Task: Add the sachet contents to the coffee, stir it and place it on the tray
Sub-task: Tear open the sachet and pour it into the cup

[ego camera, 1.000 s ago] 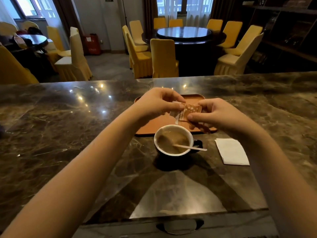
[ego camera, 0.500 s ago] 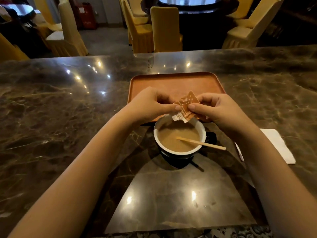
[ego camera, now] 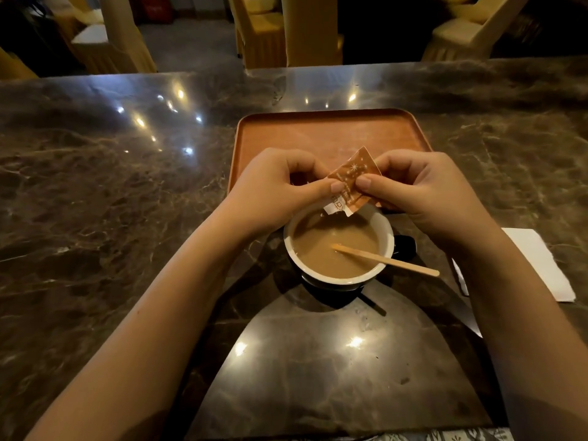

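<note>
One tray (ego camera: pixel 324 135); one cup (ego camera: pixel 337 246); one stirrer (ego camera: pixel 386 260); one sachet (ego camera: pixel 351 179); one napkin (ego camera: pixel 537 265); two hands.

A long counter of dark brown marble with pale veins (ego camera: pixel 95 218) is stretching across the whole view, its polished top (ego camera: pixel 318 361) catching small bright spots of ceiling light (ego camera: pixel 187 151) and giving back a broad pale sheen near the front edge. Beyond its far edge, chairs draped in yellow fabric covers (ego camera: pixel 261 33) are standing on a grey floor (ego camera: pixel 191 43). One covered chair at the left (ego camera: pixel 117 43) is showing a lighter seat pad, and another at the far right (ego camera: pixel 471 30) is sitting angled, cream-yellow in the dim light. The space between the chairs at upper right is lying in deep shadow, too dark to read.
</note>
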